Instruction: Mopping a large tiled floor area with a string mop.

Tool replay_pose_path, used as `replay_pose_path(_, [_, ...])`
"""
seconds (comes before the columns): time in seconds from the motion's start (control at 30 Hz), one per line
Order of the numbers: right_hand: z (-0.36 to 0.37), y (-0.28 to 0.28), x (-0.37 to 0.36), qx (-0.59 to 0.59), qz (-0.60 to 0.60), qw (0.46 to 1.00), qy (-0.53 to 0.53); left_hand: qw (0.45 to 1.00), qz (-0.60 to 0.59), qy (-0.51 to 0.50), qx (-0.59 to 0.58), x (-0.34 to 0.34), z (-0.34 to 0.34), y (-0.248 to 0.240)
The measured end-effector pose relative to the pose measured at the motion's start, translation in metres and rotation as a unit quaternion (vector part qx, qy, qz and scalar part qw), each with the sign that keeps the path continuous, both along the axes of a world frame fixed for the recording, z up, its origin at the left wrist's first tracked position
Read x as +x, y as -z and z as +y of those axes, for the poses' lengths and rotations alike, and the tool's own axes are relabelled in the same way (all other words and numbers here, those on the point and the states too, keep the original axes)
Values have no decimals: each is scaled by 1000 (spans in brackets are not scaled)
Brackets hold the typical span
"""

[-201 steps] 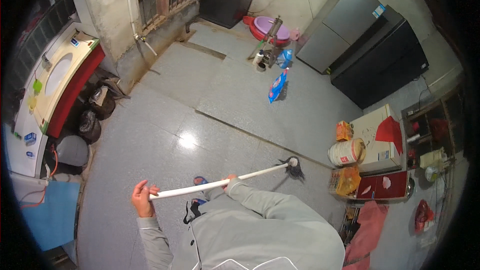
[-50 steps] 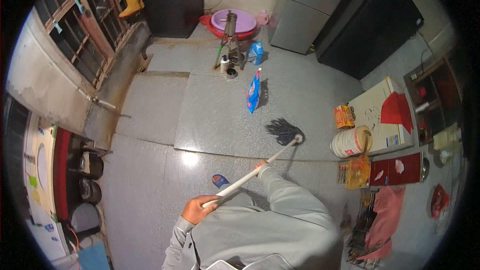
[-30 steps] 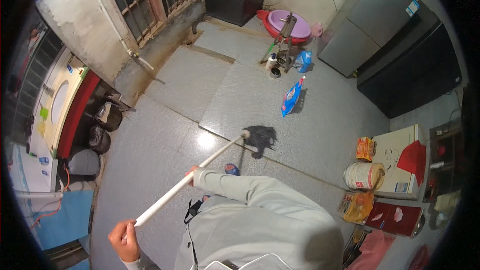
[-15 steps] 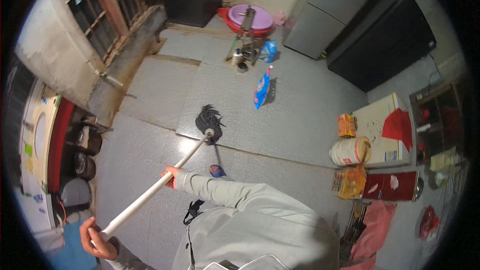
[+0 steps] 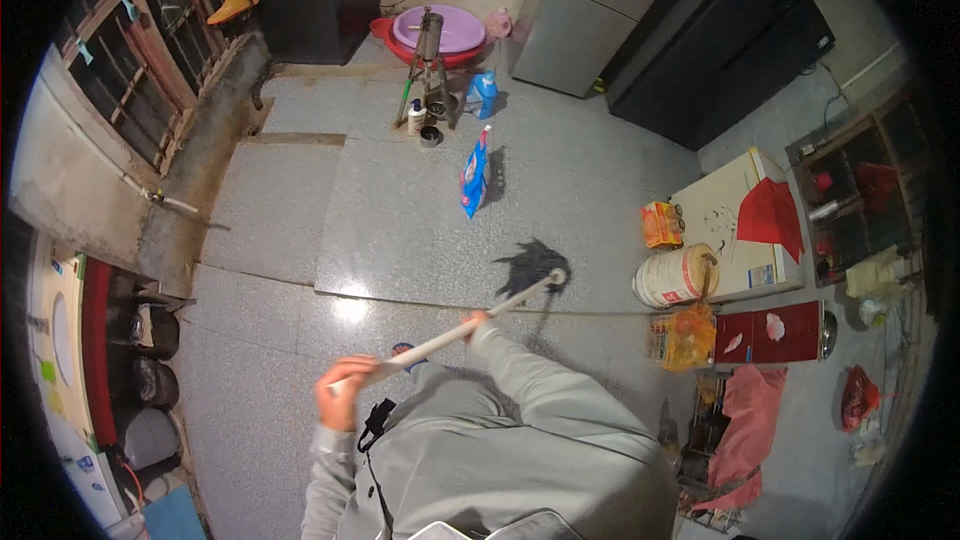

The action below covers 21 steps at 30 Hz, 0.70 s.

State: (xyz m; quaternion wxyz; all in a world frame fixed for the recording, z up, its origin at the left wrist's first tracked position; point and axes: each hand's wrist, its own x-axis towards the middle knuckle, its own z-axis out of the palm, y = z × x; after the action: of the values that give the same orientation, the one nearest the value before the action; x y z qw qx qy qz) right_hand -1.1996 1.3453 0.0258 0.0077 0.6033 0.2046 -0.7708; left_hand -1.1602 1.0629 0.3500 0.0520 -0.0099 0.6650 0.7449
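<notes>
A mop with a pale pole (image 5: 430,345) slants across the front of my body, its dark stringy head (image 5: 530,268) lying on the grey tiled floor ahead and to the right. My left hand (image 5: 345,387) is closed round the upper end of the pole, near my waist. Farther down the pole my right hand (image 5: 476,324) grips it, partly hidden by the grey sleeve. The mop strands fan out to the left of the pole's joint. Beyond the mop head, a blue detergent bag (image 5: 475,175) stands on the floor.
A metal stand (image 5: 430,50) with bottles around it is before purple and red basins (image 5: 440,30). Fridges (image 5: 590,15) line the far right. A white gas cylinder (image 5: 672,277) and white cabinet (image 5: 735,230) are on the right. A raised floor seam (image 5: 440,304) crosses near the mop.
The mop head has swept to the right across the floor, its strands now trailing left. My left hand has come up and right, nearer my body; my right hand has moved right with the pole.
</notes>
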Motion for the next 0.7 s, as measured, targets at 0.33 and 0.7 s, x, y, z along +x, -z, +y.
replay_pose_path(0.33, [28,3,35,13,-57,998,12,988,-29,139,62,39,21,-30])
replay_pose_path(0.7, [-143,-90,91,-124,-22,923,-364,964,64,-256,24,191,-56,-65])
